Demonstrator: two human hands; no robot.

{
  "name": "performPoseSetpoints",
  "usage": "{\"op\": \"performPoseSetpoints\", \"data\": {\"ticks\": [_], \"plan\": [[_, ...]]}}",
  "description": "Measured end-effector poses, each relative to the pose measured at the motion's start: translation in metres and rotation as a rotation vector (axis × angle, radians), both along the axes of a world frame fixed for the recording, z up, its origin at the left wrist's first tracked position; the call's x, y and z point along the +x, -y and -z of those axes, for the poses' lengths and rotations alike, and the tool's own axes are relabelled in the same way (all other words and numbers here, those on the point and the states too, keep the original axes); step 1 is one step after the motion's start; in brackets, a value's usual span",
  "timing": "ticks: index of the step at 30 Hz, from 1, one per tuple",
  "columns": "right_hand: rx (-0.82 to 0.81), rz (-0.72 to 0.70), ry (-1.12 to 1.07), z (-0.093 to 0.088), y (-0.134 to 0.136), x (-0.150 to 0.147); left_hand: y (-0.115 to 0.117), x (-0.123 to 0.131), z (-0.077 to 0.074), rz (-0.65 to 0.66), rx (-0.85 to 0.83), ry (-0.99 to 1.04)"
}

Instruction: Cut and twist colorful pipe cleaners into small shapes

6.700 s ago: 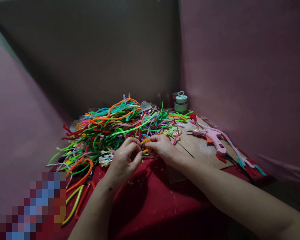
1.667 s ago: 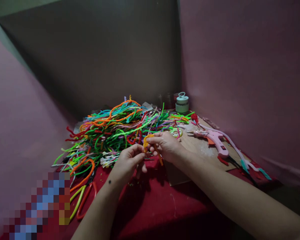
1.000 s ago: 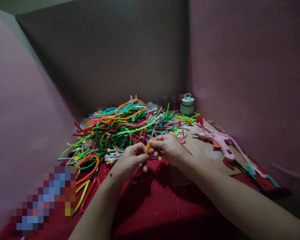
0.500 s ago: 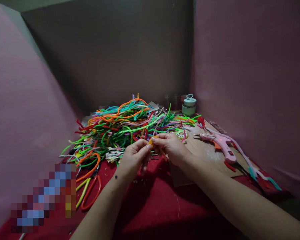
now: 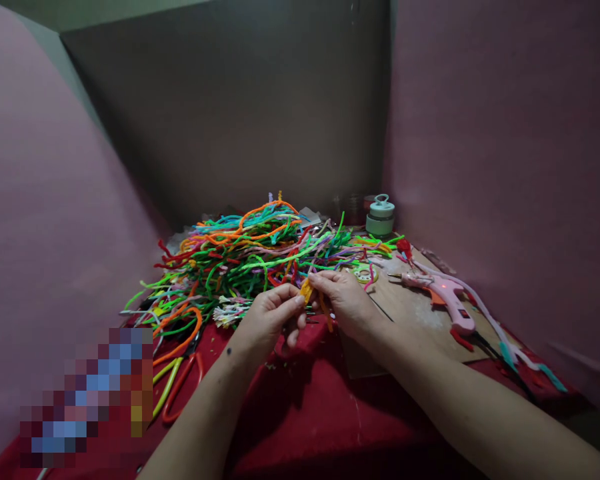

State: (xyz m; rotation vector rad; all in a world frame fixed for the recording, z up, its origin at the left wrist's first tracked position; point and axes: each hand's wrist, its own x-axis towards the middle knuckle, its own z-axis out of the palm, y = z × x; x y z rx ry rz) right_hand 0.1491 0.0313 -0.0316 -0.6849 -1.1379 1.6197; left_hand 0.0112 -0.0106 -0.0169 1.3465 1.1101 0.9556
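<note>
Between both hands is a yellow-orange pipe cleaner (image 5: 307,291), bent into a small shape whose exact form I cannot make out. The fingertips of my left hand (image 5: 279,311) pinch it from the left. From the other side my right hand (image 5: 344,297) grips it with thumb and forefinger, and an orange end hangs below these fingers. A large heap of coloured pipe cleaners (image 5: 240,250) lies just beyond the hands. Close to my left hand is a bundle of white-tipped flower stamens (image 5: 230,311).
To the right, a pink glue gun (image 5: 447,293) lies on a brown board (image 5: 415,320), near a roll of tape (image 5: 365,273). A pale green bottle (image 5: 380,217) stands behind. Red- and yellow-handled pliers (image 5: 173,387) rest on the red cloth (image 5: 300,427) at left.
The pipe cleaner piece has turned between my fingers and shows more of its yellow-orange surface. A thin dark rod now shows beside my right hand. The whole view has shifted slightly.
</note>
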Motion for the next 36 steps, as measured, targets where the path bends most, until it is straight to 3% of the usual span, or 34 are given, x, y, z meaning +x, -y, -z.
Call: {"op": "performPoseSetpoints", "data": {"ticks": [8,14,21,29,33,36], "plan": [[-0.107,-0.076,-0.154,0.001,-0.001,0.001,0.003,0.001,-0.003,0.044,-0.01,0.005],[-0.075,-0.069,-0.063,-0.001,-0.004,0.003,0.001,-0.003,-0.003,0.065,-0.027,0.012],[-0.088,-0.008,-0.029,-0.008,0.0,0.005,0.0,-0.001,-0.002,0.02,-0.021,0.065],[-0.084,-0.035,-0.002,-0.006,-0.003,0.007,-0.002,-0.004,-0.001,-0.021,0.001,0.027],[-0.019,-0.131,0.053,-0.004,-0.005,0.007,-0.005,-0.007,0.0,-0.112,0.065,0.065],[0.067,-0.146,0.235,-0.008,-0.002,0.008,-0.006,-0.007,-0.002,-0.201,0.14,0.074]]}}
